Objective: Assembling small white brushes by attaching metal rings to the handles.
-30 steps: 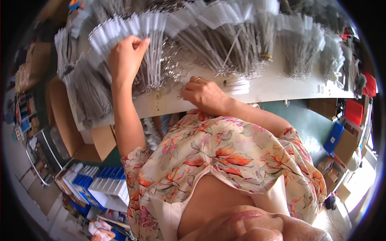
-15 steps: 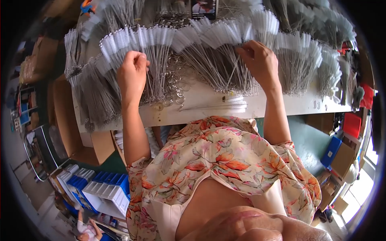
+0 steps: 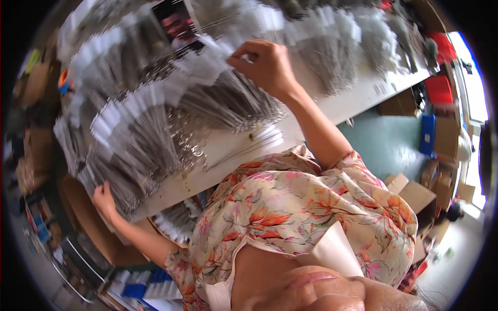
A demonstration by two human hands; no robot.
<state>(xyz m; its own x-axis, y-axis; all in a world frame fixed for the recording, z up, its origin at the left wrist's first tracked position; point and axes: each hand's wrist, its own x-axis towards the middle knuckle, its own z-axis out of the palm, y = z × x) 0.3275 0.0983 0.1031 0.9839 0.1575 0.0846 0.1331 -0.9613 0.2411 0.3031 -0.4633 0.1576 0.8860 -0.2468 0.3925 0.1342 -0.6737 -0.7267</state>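
Observation:
Bundles of wire-stemmed tube brushes with white bristle heads stand fanned out across the table, blurred by motion. My left hand [image 3: 105,201] is at the table's left end, its fingers curled beside the stems of the leftmost brush bundle [image 3: 111,184]. My right hand [image 3: 267,66] is raised over the right end of the middle brush bundle [image 3: 233,98], thumb and fingers bent into a pinch near the bristle heads. What either hand holds, if anything, I cannot make out. Several loose brushes [image 3: 254,146] lie flat near the front edge, next to scattered metal rings [image 3: 197,151].
A lit screen [image 3: 179,28] stands among the brushes at the back of the white table [image 3: 311,122]. An open cardboard box [image 3: 85,220] is beside the table's left end. Blue and white bins [image 3: 150,290] sit lower left; a red bin [image 3: 439,89] is at the right.
The view has turned, so the table now slants. My left hand has moved left and nearer to me, down to the table's end. My right hand has shifted left relative to the brushes.

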